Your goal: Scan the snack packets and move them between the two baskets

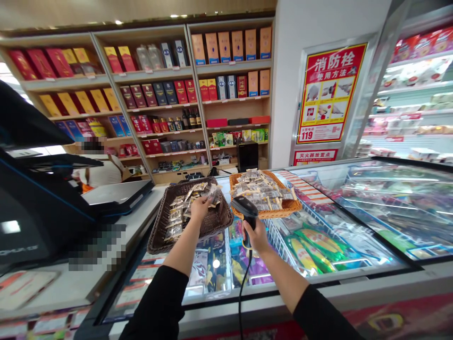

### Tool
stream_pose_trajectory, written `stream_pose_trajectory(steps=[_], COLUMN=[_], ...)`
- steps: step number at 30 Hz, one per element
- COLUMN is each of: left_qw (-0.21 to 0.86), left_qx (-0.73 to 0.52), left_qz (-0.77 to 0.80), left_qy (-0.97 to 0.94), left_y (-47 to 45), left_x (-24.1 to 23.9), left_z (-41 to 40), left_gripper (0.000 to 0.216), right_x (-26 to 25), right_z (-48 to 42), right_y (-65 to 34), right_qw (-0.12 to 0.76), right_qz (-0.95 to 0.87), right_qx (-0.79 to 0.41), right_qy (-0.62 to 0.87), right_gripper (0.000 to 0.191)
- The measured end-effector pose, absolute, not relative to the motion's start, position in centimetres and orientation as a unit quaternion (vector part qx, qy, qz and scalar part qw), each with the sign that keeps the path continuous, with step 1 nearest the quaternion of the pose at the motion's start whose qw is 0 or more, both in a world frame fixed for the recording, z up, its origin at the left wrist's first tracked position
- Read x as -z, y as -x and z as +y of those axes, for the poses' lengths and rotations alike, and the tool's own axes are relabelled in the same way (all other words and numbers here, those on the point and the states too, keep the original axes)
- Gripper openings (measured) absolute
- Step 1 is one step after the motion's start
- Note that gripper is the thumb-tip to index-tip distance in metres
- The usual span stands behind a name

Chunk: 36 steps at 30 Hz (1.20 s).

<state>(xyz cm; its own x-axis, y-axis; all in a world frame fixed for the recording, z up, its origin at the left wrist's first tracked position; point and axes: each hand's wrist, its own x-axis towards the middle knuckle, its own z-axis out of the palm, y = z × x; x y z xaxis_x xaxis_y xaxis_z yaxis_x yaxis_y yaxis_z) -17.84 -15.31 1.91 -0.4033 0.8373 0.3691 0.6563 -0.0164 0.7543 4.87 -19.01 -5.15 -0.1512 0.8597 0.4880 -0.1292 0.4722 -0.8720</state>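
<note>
My right hand [255, 235] is wrapped round the handle of a black barcode scanner [246, 208], whose head points to the upper left and whose cord hangs down. Over the dark brown wicker basket [155, 233], my left hand [200, 208] pinches a small clear packet [213, 193]. More small wrapped packets [175, 215] lie in that basket, some in a row along its left part. To the right, behind the scanner, an orange wicker basket [295, 206] is heaped with similar small packets [260, 189].
Both baskets stand on the glass top of a chest freezer [318, 281] holding bagged goods. At left are a black checkout machine [38, 203] and a flat scale [120, 191] on a counter. A person [102, 170] is beyond them. Shelves of boxes [166, 94] line the back wall.
</note>
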Motion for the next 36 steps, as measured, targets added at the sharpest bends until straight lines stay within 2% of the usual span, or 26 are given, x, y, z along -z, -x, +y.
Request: stream_pose_trajectory(steps=[3, 7, 18, 22, 25, 28, 32, 36], left_qw=[0.176, 0.224, 0.249, 0.219, 0.118, 0.038, 0.013, 0.042], left_qx=[-0.465, -0.491, -0.481, -0.481, -0.527, -0.535, -0.454, -0.210], left_qz=[0.643, 0.605, 0.589, 0.605, 0.599, 0.552, 0.522, 0.549], left_qy=[-0.582, -0.586, -0.599, -0.596, -0.592, -0.639, -0.722, -0.808], left_y=[17.3, 17.1, 17.3, 17.4, 16.7, 14.8, 10.3, 6.0], left_x=[-1.6, -1.3, -0.8, -0.8, -2.0, -3.6, -4.2, -3.1], left_z=[-15.2, -15.0, -14.9, -14.9, -15.2, -14.6, -11.9, -9.4], left_gripper=[0.018, 0.021, 0.027, 0.023, 0.022, 0.031, 0.044, 0.046], right_x=[5.1, 4.7, 4.5, 5.0, 5.2, 4.9, 4.4, 4.4], right_z=[-19.1, -19.5, -19.9, -19.6, -18.8, -17.6, -16.3, -16.0], right_y=[-4.8, -4.4, -4.1, -4.0, -4.3, -5.0, -6.0, -6.3], right_qw=[0.582, 0.577, 0.578, 0.591, 0.634, 0.703, 0.762, 0.780], right_qz=[-0.623, -0.615, -0.614, -0.593, -0.546, -0.460, -0.362, -0.335], right_qx=[-0.441, -0.470, -0.474, -0.490, -0.485, -0.462, -0.430, -0.413], right_qy=[0.278, 0.260, 0.254, 0.242, 0.253, 0.284, 0.320, 0.329], right_gripper=[0.033, 0.033, 0.035, 0.033, 0.032, 0.031, 0.032, 0.033])
